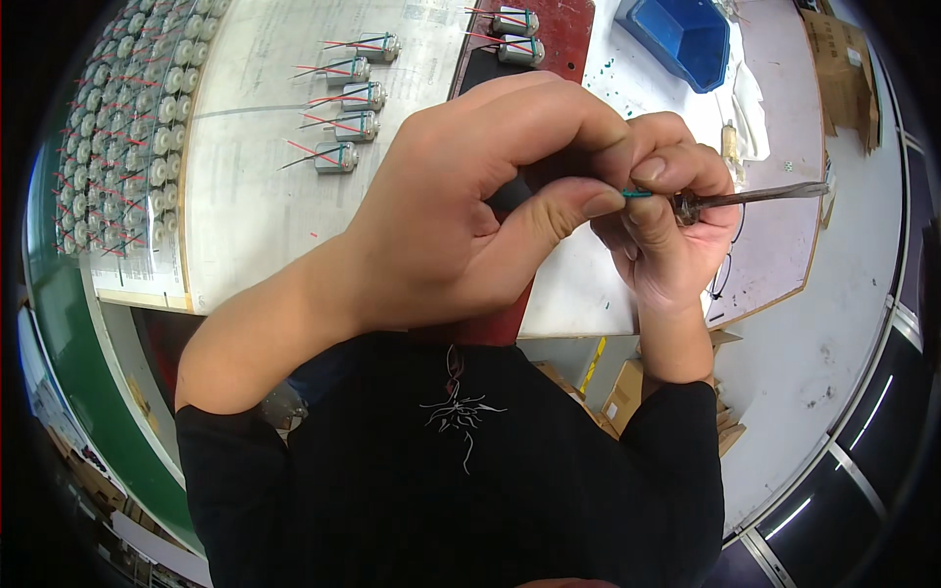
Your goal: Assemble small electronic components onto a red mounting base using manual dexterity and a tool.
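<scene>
My left hand [461, 196] is closed, its thumb and forefinger pinching one end of a small green piece [637, 193]. My right hand [676, 216] meets it there, thumb and finger closed on the other end. Tucked in the right fist is a flat-bladed screwdriver [760, 197], its metal shaft pointing right and its handle mostly hidden by the fingers. Beyond the left hand lie several small metal motors [358, 96] with red and black wires. Two more motors [520, 49] rest on a dark red board [571, 49]. What lies right behind my hands is hidden.
At the far left stands a clear tray [183, 88] packed with wired motors bearing white wheels. A blue bin [652, 47] sits at the far right, near scattered green bits [632, 95] and a white cloth [750, 113]. Cardboard boxes [845, 78] stand beyond the table's right edge.
</scene>
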### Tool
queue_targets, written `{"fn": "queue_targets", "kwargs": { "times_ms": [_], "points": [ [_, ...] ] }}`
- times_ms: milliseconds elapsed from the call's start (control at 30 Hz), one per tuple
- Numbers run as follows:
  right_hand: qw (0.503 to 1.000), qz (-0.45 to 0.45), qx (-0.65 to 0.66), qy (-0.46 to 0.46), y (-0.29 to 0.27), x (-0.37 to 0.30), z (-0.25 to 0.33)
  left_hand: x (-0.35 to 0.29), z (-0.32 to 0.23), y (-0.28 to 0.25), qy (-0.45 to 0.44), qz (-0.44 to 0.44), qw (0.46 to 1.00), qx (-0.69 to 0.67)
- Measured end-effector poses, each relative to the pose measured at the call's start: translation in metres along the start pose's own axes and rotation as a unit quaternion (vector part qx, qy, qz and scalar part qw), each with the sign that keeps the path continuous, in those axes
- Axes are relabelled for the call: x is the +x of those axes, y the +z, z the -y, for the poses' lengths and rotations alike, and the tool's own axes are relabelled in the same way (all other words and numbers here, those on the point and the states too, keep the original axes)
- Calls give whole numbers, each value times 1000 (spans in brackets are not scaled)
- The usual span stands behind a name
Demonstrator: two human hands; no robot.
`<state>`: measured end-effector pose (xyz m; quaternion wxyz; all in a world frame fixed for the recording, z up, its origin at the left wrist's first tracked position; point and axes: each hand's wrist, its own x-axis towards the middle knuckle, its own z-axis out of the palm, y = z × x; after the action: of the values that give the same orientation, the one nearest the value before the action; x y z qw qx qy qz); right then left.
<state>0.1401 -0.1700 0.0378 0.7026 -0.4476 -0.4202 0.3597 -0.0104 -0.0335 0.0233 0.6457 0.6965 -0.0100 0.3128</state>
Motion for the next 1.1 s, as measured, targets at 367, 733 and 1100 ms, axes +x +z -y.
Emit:
{"fn": "queue_targets", "kwargs": {
  "times_ms": [367,733,1100],
  "points": [
    [965,22,-190,180,-30,21,3,-2,9,-14,-32,24,952,304],
    [929,68,-300,205,-21,26,5,19,-10,-25,-183,62,965,176],
    [932,78,-288,206,-23,27,6,18,-9,-26,-197,77,963,166]
  ]
}}
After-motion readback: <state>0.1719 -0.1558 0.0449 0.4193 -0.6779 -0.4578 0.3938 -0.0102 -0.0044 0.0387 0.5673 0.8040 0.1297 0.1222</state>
